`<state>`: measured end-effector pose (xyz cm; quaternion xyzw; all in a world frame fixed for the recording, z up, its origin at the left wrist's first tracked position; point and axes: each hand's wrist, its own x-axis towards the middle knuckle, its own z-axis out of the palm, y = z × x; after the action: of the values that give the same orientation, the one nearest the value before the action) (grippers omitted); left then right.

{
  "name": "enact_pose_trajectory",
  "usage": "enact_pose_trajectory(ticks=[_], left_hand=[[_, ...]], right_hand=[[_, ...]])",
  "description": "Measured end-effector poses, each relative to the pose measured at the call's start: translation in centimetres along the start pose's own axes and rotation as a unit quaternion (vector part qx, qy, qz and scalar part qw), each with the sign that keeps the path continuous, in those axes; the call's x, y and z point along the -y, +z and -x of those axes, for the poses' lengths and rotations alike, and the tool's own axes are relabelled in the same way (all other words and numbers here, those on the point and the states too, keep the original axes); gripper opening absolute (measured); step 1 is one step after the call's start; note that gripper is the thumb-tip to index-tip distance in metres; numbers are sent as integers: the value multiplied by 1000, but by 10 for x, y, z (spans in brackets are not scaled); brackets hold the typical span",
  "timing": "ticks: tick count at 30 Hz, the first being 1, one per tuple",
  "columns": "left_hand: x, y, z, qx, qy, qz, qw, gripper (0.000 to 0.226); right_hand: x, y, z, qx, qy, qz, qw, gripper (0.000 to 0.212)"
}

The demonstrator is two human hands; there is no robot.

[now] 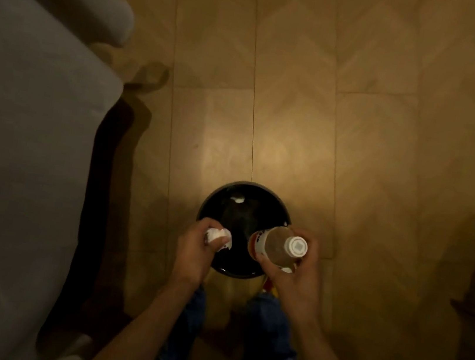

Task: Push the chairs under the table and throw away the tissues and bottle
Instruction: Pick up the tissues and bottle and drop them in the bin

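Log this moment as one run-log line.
stage: disposal | left hand: holds tissues | right hand: holds bottle | both over open black bin | nothing released yet

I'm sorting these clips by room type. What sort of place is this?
Probably a room in a home, perhaps a living room: a pale wood floor, a grey upholstered sofa or bed on the left, and a small black bin on the floor.
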<state>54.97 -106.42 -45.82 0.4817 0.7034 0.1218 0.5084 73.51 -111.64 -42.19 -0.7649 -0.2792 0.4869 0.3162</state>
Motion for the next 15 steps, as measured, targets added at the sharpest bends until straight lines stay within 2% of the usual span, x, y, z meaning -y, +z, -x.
enact_pose_trajectory(ticks=[10,15], left_hand=[[76,68,-88,3,39,-69,997,11],[95,85,-110,3,34,-92,995,21]], right_hand=[[-97,56,-62,-8,-6,56,998,77],[-121,66,-82,-2,2,69,998,81]])
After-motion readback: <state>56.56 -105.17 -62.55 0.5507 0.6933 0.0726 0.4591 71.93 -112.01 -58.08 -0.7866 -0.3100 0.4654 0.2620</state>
